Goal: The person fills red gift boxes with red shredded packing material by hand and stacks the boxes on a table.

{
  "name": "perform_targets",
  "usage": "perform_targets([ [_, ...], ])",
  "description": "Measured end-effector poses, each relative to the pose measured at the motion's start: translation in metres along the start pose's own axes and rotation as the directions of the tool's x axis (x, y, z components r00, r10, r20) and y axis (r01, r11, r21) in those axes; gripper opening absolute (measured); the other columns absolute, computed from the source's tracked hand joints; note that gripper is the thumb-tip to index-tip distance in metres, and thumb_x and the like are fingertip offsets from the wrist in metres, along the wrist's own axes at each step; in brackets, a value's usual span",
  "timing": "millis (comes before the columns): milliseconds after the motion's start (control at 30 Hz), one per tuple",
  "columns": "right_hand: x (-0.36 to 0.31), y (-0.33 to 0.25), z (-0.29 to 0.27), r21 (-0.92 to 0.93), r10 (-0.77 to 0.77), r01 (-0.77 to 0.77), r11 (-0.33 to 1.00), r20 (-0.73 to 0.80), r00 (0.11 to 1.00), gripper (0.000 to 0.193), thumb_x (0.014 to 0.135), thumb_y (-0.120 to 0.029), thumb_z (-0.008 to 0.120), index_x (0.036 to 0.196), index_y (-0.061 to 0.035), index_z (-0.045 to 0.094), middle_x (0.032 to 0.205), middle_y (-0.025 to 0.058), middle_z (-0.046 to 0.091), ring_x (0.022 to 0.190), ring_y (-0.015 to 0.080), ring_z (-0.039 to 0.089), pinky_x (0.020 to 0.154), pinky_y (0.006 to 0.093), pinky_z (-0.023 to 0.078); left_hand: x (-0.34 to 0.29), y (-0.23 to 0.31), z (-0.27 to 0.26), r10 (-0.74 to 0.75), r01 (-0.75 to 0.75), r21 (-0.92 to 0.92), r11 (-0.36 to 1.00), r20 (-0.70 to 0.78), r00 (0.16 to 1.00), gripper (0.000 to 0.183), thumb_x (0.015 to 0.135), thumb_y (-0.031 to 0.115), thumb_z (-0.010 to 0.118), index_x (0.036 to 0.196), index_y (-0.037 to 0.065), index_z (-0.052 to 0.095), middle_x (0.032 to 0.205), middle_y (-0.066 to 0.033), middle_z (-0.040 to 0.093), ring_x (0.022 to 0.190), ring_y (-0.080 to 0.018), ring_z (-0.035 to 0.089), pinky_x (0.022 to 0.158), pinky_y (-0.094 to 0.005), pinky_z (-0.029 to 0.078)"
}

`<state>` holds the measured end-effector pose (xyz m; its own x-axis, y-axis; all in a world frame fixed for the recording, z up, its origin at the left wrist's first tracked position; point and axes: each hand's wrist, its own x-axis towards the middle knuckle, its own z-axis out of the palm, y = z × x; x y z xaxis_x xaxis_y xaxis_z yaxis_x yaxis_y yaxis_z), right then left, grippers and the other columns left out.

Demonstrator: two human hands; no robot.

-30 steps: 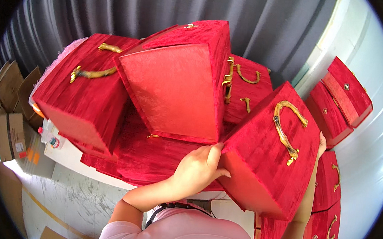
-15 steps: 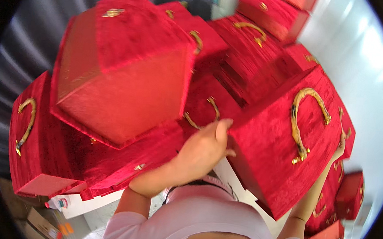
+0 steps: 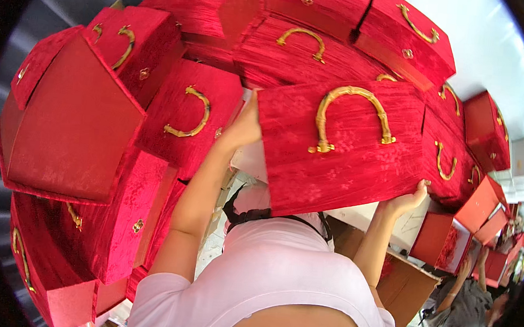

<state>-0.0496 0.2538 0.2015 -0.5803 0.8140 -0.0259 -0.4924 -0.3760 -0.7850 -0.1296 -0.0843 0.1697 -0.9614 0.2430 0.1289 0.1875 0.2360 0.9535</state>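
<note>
- Red velvet covers the held box [image 3: 342, 148], a case with a curved gold handle [image 3: 351, 116] on its upturned face; in the head view, the only one, it sits raised at the centre, and every other place here is told from it.
- Left of the held box, the left hand [image 3: 243, 126] presses against its left edge with the forearm reaching steeply up; the fingers are hidden behind the box, so I cannot tell whether they curl or lie flat.
- At the lower right corner of the held box, the right hand [image 3: 406, 201] cups the underside, fingers bent around the edge and gripping it, arm stretched upward.
- Above and to both sides of the held box rises a stack of red boxes [image 3: 307, 42], many tilted, with one large box [image 3: 70, 120] leaning out far to the left.
- Risk, as I judge it: the held box rests on only two edge contacts, so it could twist and slip from the left palm.
- Another risk: nudging the crowded stack could tip a leaning neighbour down.
- Below and right of the held box, a brown carton [image 3: 405, 283] stands open, and another person [image 3: 465, 305] crouches beyond it.
</note>
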Motion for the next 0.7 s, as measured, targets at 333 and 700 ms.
perform_targets([
  [333, -0.085, -0.026, -0.055, -0.145, 0.147, -0.165, 0.976, -0.121, 0.982, 0.014, 0.084, -0.010, 0.045, 0.073, -0.0114, 0.037, 0.072, 0.0007, 0.043, 0.075, 0.0134, 0.048, 0.072, 0.0313, 0.044, -0.019, 0.008, -0.009, -0.114, 0.114, 0.011, 0.993, 0.119, 0.986, 0.062, 0.072, 0.012, 0.069, 0.123, 0.002, 0.035, 0.119, -0.0110, 0.046, 0.115, -0.0180, 0.040, 0.099, -0.0305, 0.031],
  [700, -0.065, 0.049, -0.108, -0.273, 0.175, -0.223, 0.936, -0.190, 0.966, 0.014, 0.085, -0.008, 0.049, 0.072, -0.0091, 0.041, 0.069, -0.0008, 0.046, 0.064, 0.0093, 0.044, 0.059, 0.0248, 0.039, -0.013, -0.085, 0.054, -0.461, 0.386, -0.416, 0.823, -0.095, 0.882, 0.051, 0.083, 0.015, 0.056, 0.128, 0.004, 0.036, 0.124, -0.0126, 0.045, 0.113, -0.0199, 0.045, 0.095, -0.0282, 0.036],
])
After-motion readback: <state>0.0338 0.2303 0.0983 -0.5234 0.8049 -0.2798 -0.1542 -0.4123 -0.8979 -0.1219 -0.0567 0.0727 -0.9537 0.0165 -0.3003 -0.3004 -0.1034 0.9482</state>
